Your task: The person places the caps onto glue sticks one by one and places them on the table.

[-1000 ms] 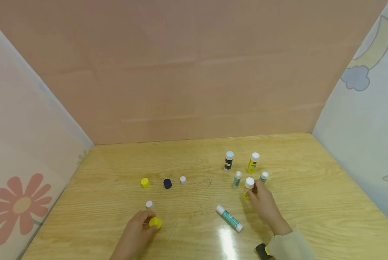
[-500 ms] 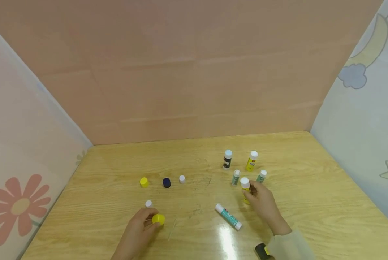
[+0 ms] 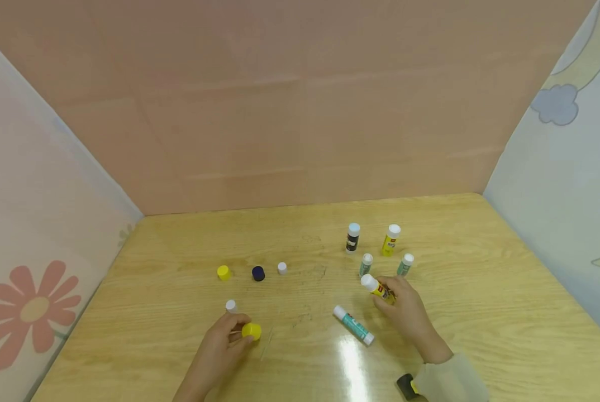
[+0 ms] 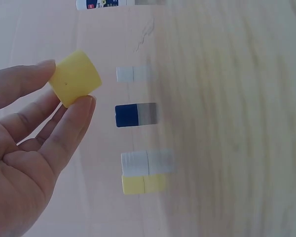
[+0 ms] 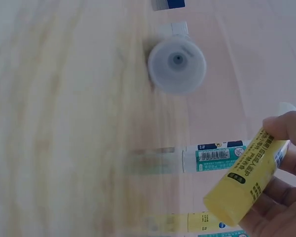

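My left hand (image 3: 221, 343) pinches a yellow cap (image 4: 75, 79) between thumb and fingers, above the table. Just behind that hand stands a white cap (image 3: 231, 305). My right hand (image 3: 405, 310) grips a yellow glue stick (image 5: 246, 177) by its body, tilted, its white end towards the left. The stick is off the table, and its yellow base shows in the right wrist view. A teal-and-white glue stick (image 3: 353, 325) lies on the table between the hands. Close behind the right hand stand two small green glue sticks, one on the left (image 3: 366, 264) and one on the right (image 3: 405, 264).
Further back stand a black glue stick (image 3: 352, 238) and another yellow glue stick (image 3: 390, 240). A yellow cap (image 3: 223, 273), a navy cap (image 3: 258, 273) and a small white cap (image 3: 282, 268) form a row at left. A black object (image 3: 406, 386) lies beside the right sleeve.
The right hand has raised the yellow glue stick and tipped it from upright towards the left. The left hand has shifted a little right with the yellow cap.
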Tool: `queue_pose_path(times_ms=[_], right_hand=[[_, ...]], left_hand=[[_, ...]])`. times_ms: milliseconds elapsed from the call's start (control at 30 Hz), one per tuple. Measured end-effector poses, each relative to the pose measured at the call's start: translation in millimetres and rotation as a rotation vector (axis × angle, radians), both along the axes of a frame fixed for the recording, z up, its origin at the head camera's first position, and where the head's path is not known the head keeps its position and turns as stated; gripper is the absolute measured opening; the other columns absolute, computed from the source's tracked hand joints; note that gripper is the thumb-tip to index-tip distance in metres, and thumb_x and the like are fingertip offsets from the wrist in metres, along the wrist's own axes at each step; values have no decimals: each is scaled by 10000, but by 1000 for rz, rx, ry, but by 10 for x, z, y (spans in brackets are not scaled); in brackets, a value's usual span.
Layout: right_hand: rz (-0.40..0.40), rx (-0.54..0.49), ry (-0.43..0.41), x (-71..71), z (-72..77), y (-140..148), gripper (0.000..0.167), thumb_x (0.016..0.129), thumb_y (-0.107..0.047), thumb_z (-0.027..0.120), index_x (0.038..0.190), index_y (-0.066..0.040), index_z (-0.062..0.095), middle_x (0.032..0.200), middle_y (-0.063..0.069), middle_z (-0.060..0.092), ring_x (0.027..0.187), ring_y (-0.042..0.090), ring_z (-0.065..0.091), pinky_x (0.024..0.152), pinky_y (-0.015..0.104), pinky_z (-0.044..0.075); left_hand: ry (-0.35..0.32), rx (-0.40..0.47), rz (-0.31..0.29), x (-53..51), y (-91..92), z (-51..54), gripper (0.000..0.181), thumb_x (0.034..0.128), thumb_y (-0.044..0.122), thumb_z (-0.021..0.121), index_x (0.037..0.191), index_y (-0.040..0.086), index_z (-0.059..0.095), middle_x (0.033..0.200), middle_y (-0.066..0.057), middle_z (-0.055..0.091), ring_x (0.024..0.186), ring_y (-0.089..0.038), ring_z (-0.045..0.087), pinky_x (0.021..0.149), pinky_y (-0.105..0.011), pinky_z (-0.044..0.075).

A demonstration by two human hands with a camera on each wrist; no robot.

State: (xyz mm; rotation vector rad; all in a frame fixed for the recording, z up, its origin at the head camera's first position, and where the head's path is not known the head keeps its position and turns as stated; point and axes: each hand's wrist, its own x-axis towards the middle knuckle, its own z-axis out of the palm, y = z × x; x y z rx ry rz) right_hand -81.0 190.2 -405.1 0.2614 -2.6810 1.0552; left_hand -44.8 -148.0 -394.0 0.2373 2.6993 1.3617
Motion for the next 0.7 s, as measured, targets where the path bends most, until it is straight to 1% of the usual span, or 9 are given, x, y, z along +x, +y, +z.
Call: queue_pose_path(times_ms=[167, 367, 433, 567, 667, 700], right_hand=[[13, -10, 26, 6, 11, -34, 298, 697, -6, 688, 977, 20, 588, 901, 47, 547, 773, 152, 498, 641, 319, 466], [1, 8, 56, 18, 14, -79, 287, 691, -23, 699, 954, 29, 596, 847, 41, 561, 742, 142, 510, 630, 312, 475], [-3, 0, 44, 29, 14, -90, 293, 700, -31, 695, 963, 40, 589, 850, 59, 567, 749, 162, 526, 642, 323, 481], [-18, -37, -21, 54, 24, -113, 307, 726, -54, 681, 985, 51, 554, 894, 100, 587, 799, 230, 564, 687, 358, 484], [-25, -62, -60, 74, 38, -135, 296, 739, -64, 673, 976, 49, 535, 908, 116, 596, 827, 256, 571, 710, 363, 481], [-27, -64, -64, 80, 42, -142, 294, 739, -67, 673, 970, 47, 533, 906, 118, 597, 828, 257, 572, 711, 360, 481]], left_hand=[[-12, 25, 1, 9, 15, -16, 281, 754, 81, 650, 998, -10, 545, 998, -78, 513, 921, -232, 523, 739, -199, 465], [-29, 75, 18, 28, 62, -31, 298, 764, 108, 646, 1016, -12, 542, 1017, -82, 511, 934, -230, 514, 751, -191, 457], [-23, 95, 12, 30, 79, -32, 301, 768, 115, 643, 1018, -18, 541, 1017, -87, 512, 934, -233, 514, 756, -194, 456], [-26, 137, -18, 36, 118, -36, 315, 775, 136, 636, 1022, -32, 536, 1021, -97, 511, 936, -237, 513, 763, -190, 451], [-30, 142, -34, 46, 144, -37, 321, 778, 144, 633, 1026, -34, 533, 1025, -96, 510, 939, -234, 512, 768, -183, 446], [-22, 141, -43, 50, 151, -36, 326, 780, 150, 630, 1027, -38, 531, 1024, -98, 510, 936, -238, 514, 766, -187, 449]])
